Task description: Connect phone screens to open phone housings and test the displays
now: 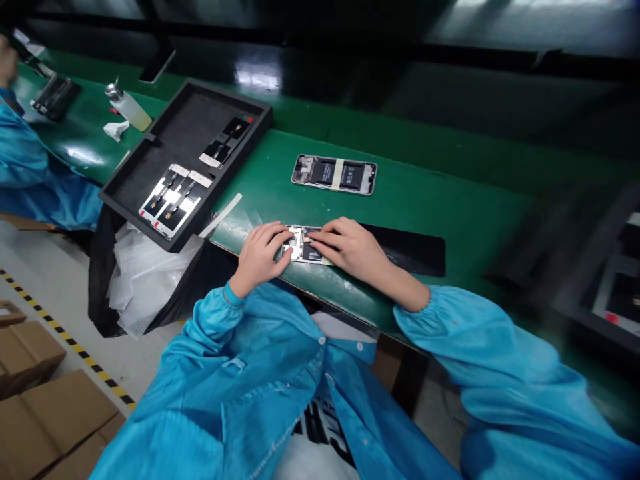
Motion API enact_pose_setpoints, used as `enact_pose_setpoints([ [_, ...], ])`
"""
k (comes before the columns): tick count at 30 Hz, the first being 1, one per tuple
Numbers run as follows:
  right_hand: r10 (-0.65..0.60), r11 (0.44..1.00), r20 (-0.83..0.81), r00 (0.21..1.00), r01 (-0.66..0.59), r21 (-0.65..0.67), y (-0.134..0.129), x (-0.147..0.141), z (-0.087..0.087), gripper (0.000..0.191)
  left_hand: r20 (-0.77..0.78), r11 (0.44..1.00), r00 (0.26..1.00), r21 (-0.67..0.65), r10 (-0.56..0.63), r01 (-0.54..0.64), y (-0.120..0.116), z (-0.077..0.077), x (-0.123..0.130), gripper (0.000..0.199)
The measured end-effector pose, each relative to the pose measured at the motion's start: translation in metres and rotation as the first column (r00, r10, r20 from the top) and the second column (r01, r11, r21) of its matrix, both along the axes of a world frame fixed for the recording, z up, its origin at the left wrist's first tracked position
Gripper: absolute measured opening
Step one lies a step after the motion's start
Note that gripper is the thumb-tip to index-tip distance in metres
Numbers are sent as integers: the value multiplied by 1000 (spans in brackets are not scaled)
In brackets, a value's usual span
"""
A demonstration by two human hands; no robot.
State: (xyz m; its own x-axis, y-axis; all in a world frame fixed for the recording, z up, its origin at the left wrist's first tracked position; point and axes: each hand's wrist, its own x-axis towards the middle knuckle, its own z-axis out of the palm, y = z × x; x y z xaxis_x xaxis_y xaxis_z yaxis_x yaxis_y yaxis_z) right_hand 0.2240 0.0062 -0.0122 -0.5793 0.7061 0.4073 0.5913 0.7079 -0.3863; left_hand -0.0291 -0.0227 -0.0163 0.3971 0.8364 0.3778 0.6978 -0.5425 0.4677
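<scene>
An opened phone body [299, 245] with bare circuitry lies at the bench's front edge. Around its left end my left hand [261, 253] is closed, thumb and fingers on its edges. My right hand [350, 248] has its fingers drawn together over the phone's middle, pressing on a small part too small to name. A dark flat screen panel [410, 249] extends to the right, partly under my right wrist. Farther back, a second opened phone [333, 175] lies with a pale strip across its battery.
A grey foam tray [187, 110] at the left holds several screen parts. Beyond it stand a bottle [127, 107] and a co-worker's sleeve [35, 167]. A bag of clear plastic [150, 273] hangs below the bench [260, 193]. Another tray [617, 327] is at far right.
</scene>
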Motion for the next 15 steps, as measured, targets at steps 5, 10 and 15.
enact_pose_setpoints([
  [5, -23, 999, -5, 1000, 23, 28, -3, -4, 1, 33, -33, 999, 999, 40, -10, 11, 0, 1, 1, 31],
  [10, -13, 1000, 7, 1000, 13, -21, -1, -3, 1, 35, -136, 999, 990, 25, -31, 34, 0, 3, 0, 33],
  [15, -10, 999, 4, 1000, 10, -38, -1, -3, 0, 35, -244, 983, 964, 120, -110, 142, 7, 3, -7, 37],
])
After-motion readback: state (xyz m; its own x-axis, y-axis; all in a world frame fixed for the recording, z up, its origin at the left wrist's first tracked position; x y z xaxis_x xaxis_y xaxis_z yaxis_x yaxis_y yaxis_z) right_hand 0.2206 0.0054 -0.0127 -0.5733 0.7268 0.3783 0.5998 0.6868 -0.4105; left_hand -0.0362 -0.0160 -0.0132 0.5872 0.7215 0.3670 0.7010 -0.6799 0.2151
